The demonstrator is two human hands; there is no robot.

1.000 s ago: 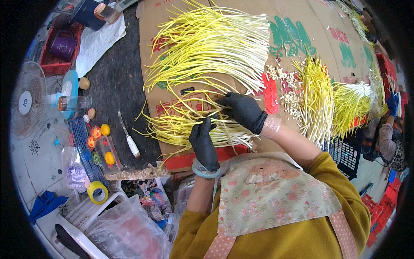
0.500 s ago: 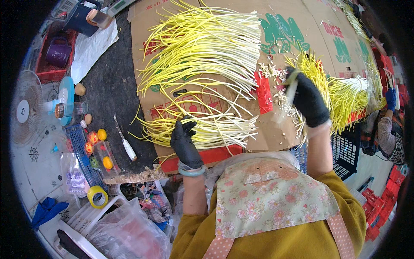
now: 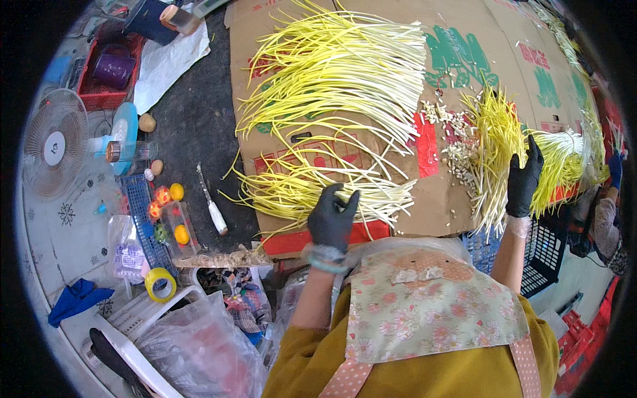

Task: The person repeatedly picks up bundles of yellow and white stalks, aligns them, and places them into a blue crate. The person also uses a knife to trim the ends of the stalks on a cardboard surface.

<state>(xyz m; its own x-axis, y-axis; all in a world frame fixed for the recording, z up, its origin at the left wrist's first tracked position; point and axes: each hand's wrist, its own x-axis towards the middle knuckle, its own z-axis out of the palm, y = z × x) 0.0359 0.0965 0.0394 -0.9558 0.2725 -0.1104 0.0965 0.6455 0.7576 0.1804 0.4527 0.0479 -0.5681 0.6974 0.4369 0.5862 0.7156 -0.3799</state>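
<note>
A wide spread of yellow chives (image 3: pixel 332 79), their white ends to the right, lies on flattened cardboard in front of me. Nearer to me is a thinner, looser layer of chives (image 3: pixel 298 196). My left hand (image 3: pixel 333 219), in a black glove, hovers at its near edge with thumb and fingers apart and nothing seen between them. At the right, my black-gloved right hand (image 3: pixel 524 180) stands upright with its fingers spread. It is beside a heap of yellow chives (image 3: pixel 494 142), between that and a bundle of chives (image 3: pixel 557 152); touching cannot be made out.
Cut white stalk ends (image 3: pixel 458 149) are scattered on the cardboard (image 3: pixel 424 215) beside a strip of red tape (image 3: pixel 426 146). A white-handled knife (image 3: pixel 215 215) lies on the dark tabletop at the left. A blue basket (image 3: pixel 142 219) and a fan (image 3: pixel 54 147) stand farther left. Another person's gloved hand (image 3: pixel 616 169) shows far right.
My right hand has gone from above the scraps to the right side of the heap; the pale thing it held is gone from it. My left hand has shifted right along the near chives.
</note>
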